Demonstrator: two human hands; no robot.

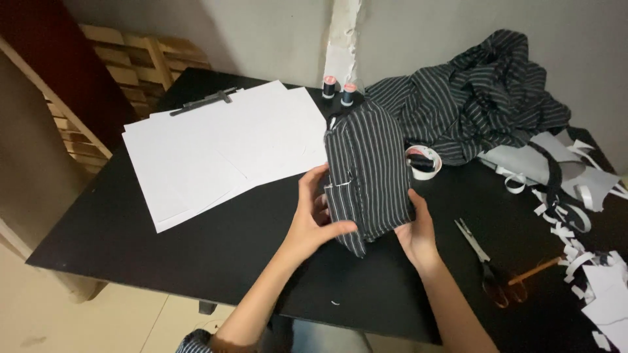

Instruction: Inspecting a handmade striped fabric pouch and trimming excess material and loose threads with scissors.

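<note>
Both my hands hold folded striped cloth (pixel 366 170) upright above black table (pixel 163 242). Left hand (pixel 317 219) pinches lower left edge, thumb across front; right hand (pixel 418 229) cups right side. Cloth looks light, soft, floppy; best gripped along folded edges. Scissors (pixel 487 261) lie nearby.

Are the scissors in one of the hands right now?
No, the scissors lie on the black table, while the left hand and right hand hold the striped fabric piece.

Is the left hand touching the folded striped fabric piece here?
Touching. The head view shows the left hand with its thumb pressed across the lower front of the striped fabric piece, no gap between them; the right hand grips its other edge.
</note>
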